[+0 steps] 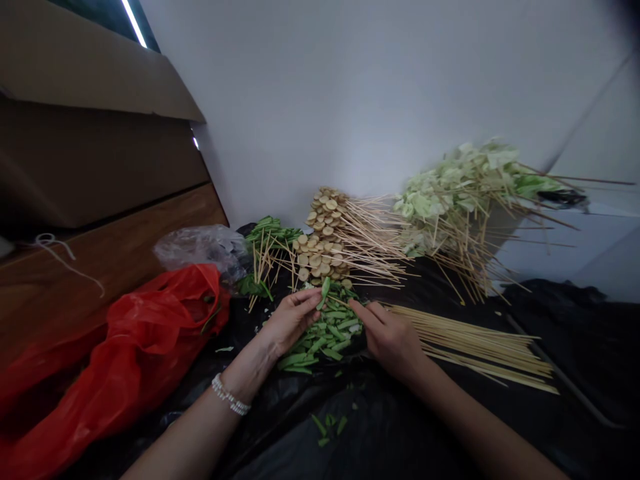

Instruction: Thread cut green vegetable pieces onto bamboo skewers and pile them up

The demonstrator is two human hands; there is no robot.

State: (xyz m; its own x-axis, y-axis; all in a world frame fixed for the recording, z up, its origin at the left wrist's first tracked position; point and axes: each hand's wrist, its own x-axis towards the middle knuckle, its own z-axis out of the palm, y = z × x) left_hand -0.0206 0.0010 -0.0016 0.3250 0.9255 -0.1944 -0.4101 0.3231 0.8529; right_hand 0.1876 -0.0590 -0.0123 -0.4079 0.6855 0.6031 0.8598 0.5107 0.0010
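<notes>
Left fingers (311, 298) pinch a bean (325, 288), likely light, crisp, best held near one end; right fingers (369, 316) grip a skewer (339, 301).

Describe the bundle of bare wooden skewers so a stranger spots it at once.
Start at the wrinkled black plastic sheet across the foreground. Find the bare right hand; from there, toward the picture's right, lies the flat bundle of thin, straw-coloured wooden skewers. Its visible lengths are bare, unlike the skewers behind, which carry round beige slices or pale green leaves.
</notes>
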